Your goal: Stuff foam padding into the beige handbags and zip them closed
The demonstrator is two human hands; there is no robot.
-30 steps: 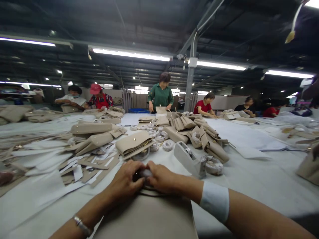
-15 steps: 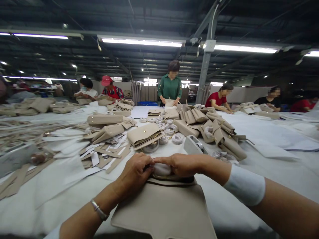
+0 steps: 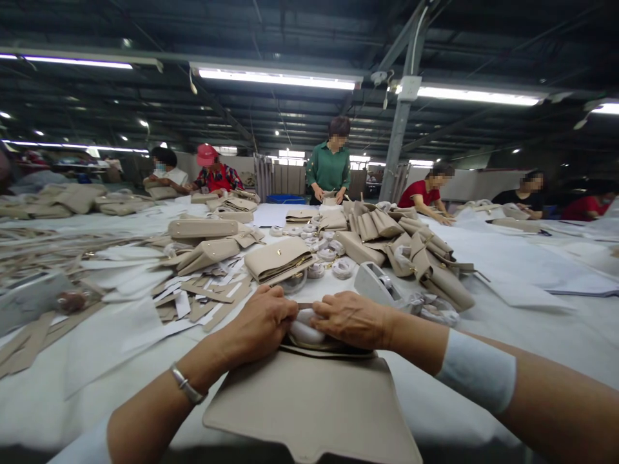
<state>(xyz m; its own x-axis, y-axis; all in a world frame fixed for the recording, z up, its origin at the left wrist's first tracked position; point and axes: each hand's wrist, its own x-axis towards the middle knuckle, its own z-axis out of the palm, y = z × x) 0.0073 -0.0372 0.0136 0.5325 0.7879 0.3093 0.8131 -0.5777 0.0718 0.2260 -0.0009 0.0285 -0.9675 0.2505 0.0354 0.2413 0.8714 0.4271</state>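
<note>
A beige handbag (image 3: 314, 399) lies in front of me with its flap folded open toward me. My left hand (image 3: 261, 322) is closed on the far edge of the bag's opening, fingers curled with the thumb side inward. On the other side of the opening, my right hand (image 3: 355, 319) pinches the same edge with bent fingers. A thin beige strip of that edge shows between the two hands. A white wrapped bundle (image 3: 305, 327) sits in the opening between them. My fingertips are partly hidden.
A folded beige bag (image 3: 278, 259) lies just beyond my hands. Behind it are plastic-wrapped coils (image 3: 342, 267), a grey tape dispenser (image 3: 377, 283) and a heap of bags (image 3: 425, 258). Cut strips (image 3: 206, 293) lie left. A co-worker in green (image 3: 329, 169) stands across the table.
My right hand has drawn back a little to the right, its pointing index finger now bent. The gap between my hands is wider, and more of the white bundle shows.
</note>
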